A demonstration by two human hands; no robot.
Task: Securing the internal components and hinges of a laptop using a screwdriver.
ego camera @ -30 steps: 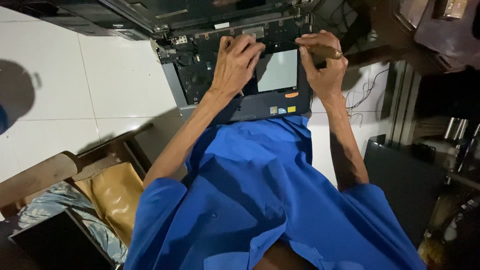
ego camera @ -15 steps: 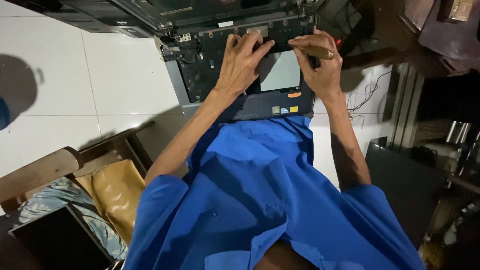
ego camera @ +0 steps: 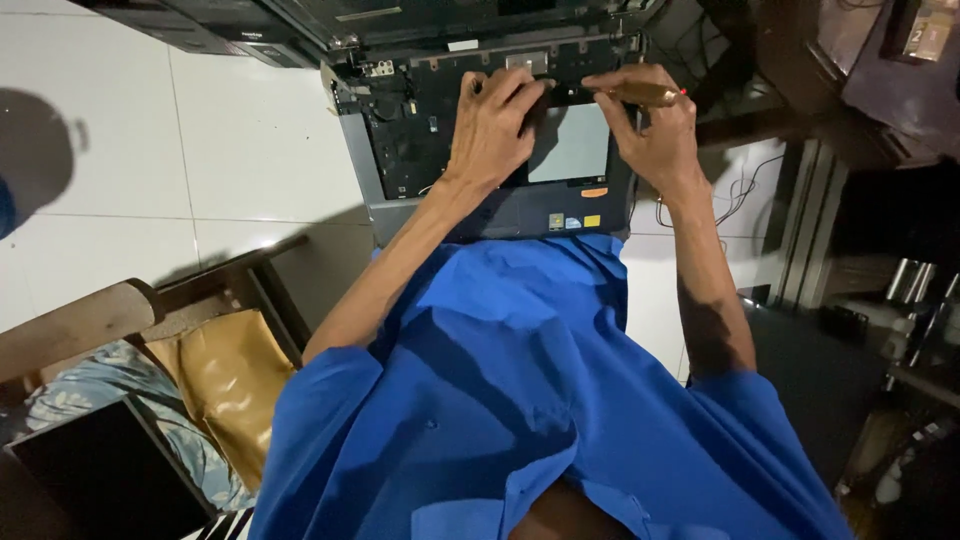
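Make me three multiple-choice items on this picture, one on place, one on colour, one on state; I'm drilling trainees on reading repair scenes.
1. Where does the left hand rest?
A. on the opened laptop
B. on the wooden chair
C. on the floor tiles

2. What colour is the person's shirt?
A. white
B. blue
C. red

3. What state is the right hand in?
A. open and empty
B. flat on the floor
C. closed on a screwdriver

Answers: 1 A, its fingers lie on the bare inner frame beside the grey touchpad. 2 B, blue cloth fills the lower picture. 3 C, the fingers wrap a brownish handle.
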